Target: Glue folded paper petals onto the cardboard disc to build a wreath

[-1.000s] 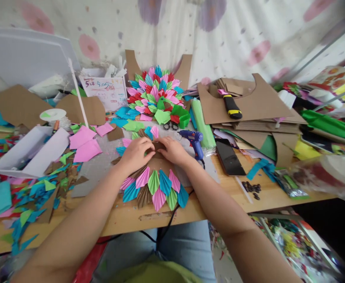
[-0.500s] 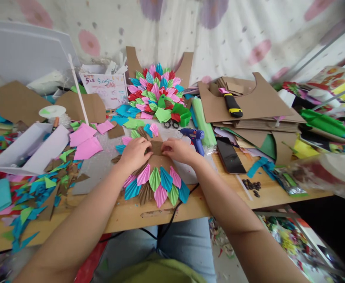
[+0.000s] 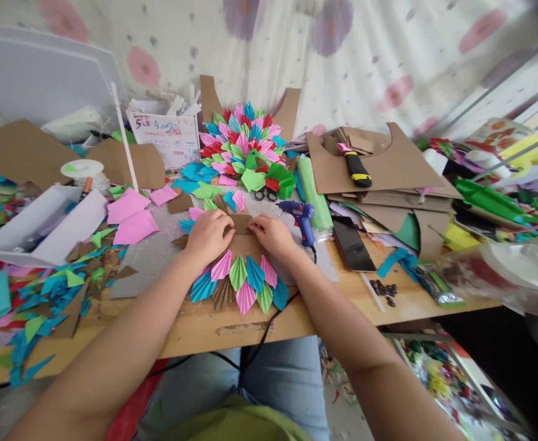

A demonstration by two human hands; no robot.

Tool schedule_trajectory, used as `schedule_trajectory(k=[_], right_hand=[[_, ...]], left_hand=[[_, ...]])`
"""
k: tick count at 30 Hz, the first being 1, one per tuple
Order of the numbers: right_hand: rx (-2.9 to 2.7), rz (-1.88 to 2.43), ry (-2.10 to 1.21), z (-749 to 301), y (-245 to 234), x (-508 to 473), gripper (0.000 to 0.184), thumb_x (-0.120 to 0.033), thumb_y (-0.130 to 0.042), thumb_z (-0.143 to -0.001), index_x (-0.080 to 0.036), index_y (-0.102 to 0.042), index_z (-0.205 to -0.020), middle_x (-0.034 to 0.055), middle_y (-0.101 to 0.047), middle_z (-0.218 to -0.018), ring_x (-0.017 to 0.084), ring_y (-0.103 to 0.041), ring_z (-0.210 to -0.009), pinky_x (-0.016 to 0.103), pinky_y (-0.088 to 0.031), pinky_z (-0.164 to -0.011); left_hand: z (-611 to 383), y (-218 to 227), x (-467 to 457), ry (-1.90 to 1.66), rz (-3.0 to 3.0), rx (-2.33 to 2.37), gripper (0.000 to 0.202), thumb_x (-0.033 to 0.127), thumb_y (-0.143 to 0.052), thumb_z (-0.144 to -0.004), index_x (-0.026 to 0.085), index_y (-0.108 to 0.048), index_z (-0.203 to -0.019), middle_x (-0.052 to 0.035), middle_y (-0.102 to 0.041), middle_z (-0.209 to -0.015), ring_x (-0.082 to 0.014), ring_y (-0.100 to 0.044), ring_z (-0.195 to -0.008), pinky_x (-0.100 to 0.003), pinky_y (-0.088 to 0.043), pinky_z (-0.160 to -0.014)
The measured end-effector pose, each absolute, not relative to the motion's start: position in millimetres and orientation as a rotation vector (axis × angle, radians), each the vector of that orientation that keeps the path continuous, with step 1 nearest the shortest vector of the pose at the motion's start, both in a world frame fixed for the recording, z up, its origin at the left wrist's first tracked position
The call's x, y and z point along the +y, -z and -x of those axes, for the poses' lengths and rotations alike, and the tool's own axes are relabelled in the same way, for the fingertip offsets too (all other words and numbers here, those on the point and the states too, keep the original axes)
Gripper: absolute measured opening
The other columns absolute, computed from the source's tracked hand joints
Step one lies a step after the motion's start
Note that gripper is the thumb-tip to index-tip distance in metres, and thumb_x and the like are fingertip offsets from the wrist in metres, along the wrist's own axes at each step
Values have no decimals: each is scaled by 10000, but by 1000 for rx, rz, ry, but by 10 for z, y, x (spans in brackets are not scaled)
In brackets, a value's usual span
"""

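Brown cardboard fan with folded pink, green and blue paper leaves (image 3: 244, 278) lies flat on the wooden surface (image 3: 195, 334), in the lower middle of the frame, close to the near edge. Both hands are on its top part. The left hand (image 3: 209, 236) is just left of the middle and the right hand (image 3: 271, 236) is just right of it. Between them sits a small brown cardboard piece (image 3: 242, 224). The fingers of both hands are curled and closed on this little piece, one hand at each end, and they press it onto the fan. The paper leaves stick out below the hands in two rows. Just right of the right hand is a blue glue gun (image 3: 302, 217). Further right lies a flat black phone (image 3: 352, 245). Above the hands, in the upper middle of the frame, stands a round flower made of red, pink, blue and green paper leaves (image 3: 244, 147), leaning on brown cardboard. In the upper right is a stack of brown cardboard sheets (image 3: 402, 171) with a black and yellow cutter knife (image 3: 355, 168) on top. A long green paper roll (image 3: 314, 193) lies between the stack and the glue gun. On the left are pink paper squares (image 3: 131, 217), a white open box (image 3: 43, 226) and lots of small blue and green paper scraps (image 3: 43, 300).
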State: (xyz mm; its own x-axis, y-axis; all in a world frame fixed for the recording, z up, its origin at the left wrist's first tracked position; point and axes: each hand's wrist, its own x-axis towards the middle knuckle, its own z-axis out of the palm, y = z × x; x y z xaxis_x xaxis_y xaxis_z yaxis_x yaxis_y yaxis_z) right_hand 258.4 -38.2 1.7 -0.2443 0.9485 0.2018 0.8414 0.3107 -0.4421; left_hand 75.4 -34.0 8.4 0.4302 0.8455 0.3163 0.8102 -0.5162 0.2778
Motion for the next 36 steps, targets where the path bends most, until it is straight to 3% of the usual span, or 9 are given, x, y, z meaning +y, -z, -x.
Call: schedule_trajectory(k=[16,36], right_hand=[[-2165,1568,-323,-2607,29,-406,99,-247,-577,-834,-209,-661,-870,45,-627,-908,197,-539,-935,311,-408,-818],[-2215,1623,-268,-2660,21,-382,163,-186,-489,-876,-187,-651,-897,75,-638,-945,201,-555,-948,308,-412,-833]], left_hand=[[-756,-35,-287,-607,-2535,1508,101,276,-598,-784,187,-633,-816,-59,-617,-895,-225,-559,-877,-359,-428,-790],[-797,-40,-205,-602,-2490,1396,141,268,-608,-760,194,-618,-880,-49,-634,-892,-211,-580,-849,-346,-445,-777]])
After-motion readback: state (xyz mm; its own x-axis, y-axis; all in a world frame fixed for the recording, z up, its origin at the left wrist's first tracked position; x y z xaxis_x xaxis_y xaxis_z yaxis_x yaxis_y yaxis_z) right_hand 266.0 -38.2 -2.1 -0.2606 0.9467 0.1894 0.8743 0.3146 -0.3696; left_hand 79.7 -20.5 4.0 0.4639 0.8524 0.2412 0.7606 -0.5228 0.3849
